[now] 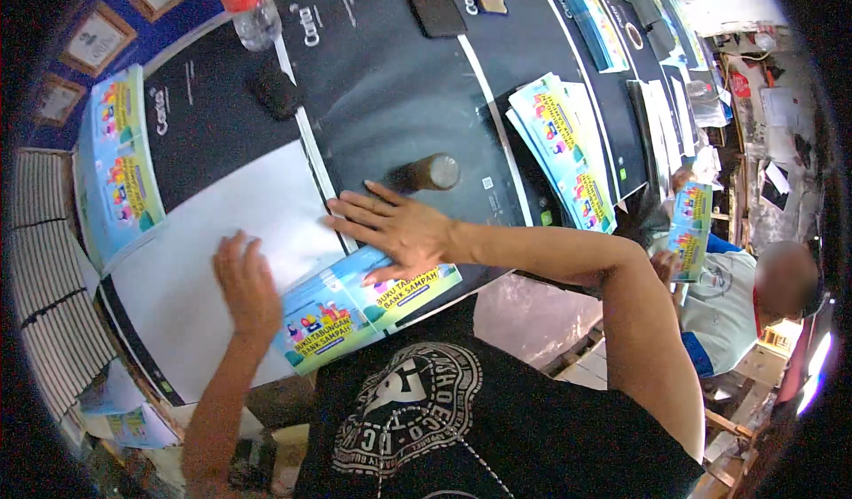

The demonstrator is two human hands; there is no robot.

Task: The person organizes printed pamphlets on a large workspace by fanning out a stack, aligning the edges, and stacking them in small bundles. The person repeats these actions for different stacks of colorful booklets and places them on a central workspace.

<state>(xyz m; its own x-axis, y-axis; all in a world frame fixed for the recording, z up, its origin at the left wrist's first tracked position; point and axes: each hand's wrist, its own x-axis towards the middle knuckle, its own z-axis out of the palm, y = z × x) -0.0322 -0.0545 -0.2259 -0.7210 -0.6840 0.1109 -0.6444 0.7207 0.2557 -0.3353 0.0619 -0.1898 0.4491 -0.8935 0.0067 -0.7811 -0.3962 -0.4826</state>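
Note:
My right hand [404, 233] lies flat with its fingers spread, pressing on a colourful printed cover sheet [324, 317] near the table's front edge. Its fingertips reach the edge of a large white sheet [257, 193]. To the left, my left hand [247, 290] is over the white paper, empty, its slightly blurred fingers a little bent and apart. The printed sheet lies partly under my right hand and shows between both hands. Just beyond the right hand, a short brown cylinder [437, 172] stands on the dark tabletop.
Stacks of printed sheets lie at the far left [124, 157] and right [568, 148]. A plastic bottle [256, 24], a small black object [275, 91] and a black rectangular case [432, 2] sit farther back. At right, another person [723, 299] holds a printed sheet [688, 233].

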